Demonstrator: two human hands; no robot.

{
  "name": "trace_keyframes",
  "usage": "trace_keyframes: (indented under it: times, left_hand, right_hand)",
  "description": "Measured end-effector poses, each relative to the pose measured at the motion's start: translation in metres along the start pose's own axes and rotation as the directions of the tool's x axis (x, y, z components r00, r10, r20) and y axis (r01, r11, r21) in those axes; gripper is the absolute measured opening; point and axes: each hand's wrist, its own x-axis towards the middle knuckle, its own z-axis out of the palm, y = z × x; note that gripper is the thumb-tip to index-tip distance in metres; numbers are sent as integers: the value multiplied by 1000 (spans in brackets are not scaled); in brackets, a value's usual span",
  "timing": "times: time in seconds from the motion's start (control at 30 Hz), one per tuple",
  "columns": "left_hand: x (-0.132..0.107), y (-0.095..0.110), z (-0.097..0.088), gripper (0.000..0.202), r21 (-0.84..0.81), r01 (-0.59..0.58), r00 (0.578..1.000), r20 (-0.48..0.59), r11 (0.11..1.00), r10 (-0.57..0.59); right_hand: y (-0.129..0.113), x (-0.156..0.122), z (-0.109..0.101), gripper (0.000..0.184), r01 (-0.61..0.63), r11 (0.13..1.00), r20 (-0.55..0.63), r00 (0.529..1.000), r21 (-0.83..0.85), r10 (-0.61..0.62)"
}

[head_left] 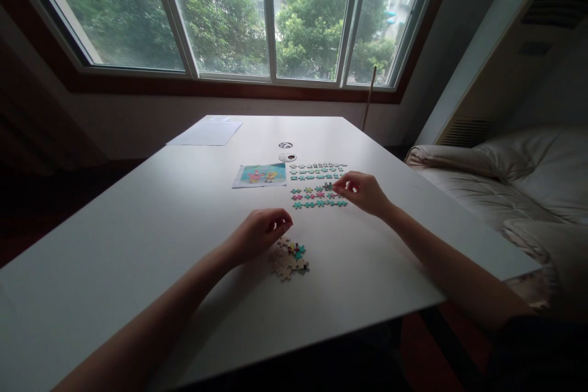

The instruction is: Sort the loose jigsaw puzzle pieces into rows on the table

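My right hand pinches a small greyish jigsaw piece at its fingertips, above the rows of jigsaw pieces. These rows lie face up, mostly teal with some pink and yellow. My left hand has its fingers curled together just over a loose pile of jigsaw pieces. Whether anything is between those fingers is hidden. Most of the pile shows plain tan backs, with a few teal and yellow faces on top. To the left of the rows lies a colourful picture sheet with cartoon figures.
All this rests on a white table. Two round black-and-white discs lie beyond the picture. White paper sheets are at the far left corner. A cream sofa stands to the right, and a thin stick leans below the window.
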Motion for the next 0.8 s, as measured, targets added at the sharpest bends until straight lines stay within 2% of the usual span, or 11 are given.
trace_keyframes:
  times: [0.13,0.27,0.43,0.57,0.67,0.8]
  left_hand:
    - [0,0,0,17,4,-5,1000,-2,1000,5]
    - [0,0,0,18,6,-6,1000,-5,1000,6]
    - [-1,0,0,18,-4,-6,1000,-2,1000,6]
    - [0,1,0,17,-8,-3,1000,-5,1000,3]
    - [1,1,0,17,-8,1,1000,-6,1000,-1]
    - [1,1,1,17,-11,0,1000,0,1000,0]
  right_hand:
    - [26,5,-21,28,-100,992,177,978,-82,114]
    - [44,5,-35,29,-171,978,361,910,-121,204]
    - [52,1,-40,24,-226,952,481,824,-205,299]
    - [58,-1,-40,19,-224,944,536,780,-243,323]
    - [59,-1,-39,18,-213,941,540,776,-262,326]
    - [55,-1,-36,22,-179,951,501,816,-253,287]
